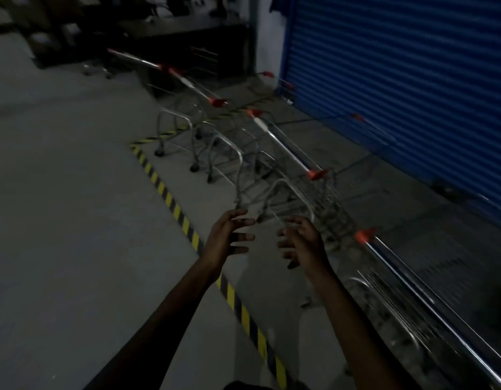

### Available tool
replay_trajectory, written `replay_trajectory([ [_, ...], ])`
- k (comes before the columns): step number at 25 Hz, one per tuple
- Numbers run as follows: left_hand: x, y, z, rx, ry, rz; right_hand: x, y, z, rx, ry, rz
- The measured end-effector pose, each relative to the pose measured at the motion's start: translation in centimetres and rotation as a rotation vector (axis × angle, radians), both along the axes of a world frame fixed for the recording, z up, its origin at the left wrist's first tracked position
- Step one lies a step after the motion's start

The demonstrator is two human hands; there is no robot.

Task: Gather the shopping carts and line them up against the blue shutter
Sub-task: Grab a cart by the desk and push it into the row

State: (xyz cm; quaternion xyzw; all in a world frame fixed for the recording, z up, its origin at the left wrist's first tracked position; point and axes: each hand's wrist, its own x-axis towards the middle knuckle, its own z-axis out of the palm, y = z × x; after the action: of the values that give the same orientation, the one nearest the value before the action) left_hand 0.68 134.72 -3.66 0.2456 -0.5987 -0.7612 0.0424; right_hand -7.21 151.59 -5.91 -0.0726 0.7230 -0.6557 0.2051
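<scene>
Several metal shopping carts with orange-capped handles stand in a row beside the blue shutter (398,88). The nearest cart (407,299) is at the lower right, its handle running toward me. A second cart (288,153) stands beyond it and a third cart (193,88) farther back. My left hand (226,237) and my right hand (303,243) are held out in front of me with fingers spread and loosely bent, holding nothing. They hover close to the second cart's wire frame, apart from the handles. The picture is dim and blurred.
A yellow-and-black striped line (170,198) runs diagonally across the grey concrete floor (60,206), left of the carts. Dark shelving or counters (187,32) stand at the back. A white wall strip (267,38) borders the shutter's left edge.
</scene>
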Motion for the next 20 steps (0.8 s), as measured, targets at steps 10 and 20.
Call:
replay_trajectory([
  [10,-9.6,-18.8,-3.1,-0.496,-0.032,0.112,-13.5,-22.6,-2.8,0.355,0.503,0.338],
  [20,-23.5,-40.9,-3.7,-0.964,-0.258,0.157,-30.5,-47.6,-3.3,0.483,0.786,0.652],
])
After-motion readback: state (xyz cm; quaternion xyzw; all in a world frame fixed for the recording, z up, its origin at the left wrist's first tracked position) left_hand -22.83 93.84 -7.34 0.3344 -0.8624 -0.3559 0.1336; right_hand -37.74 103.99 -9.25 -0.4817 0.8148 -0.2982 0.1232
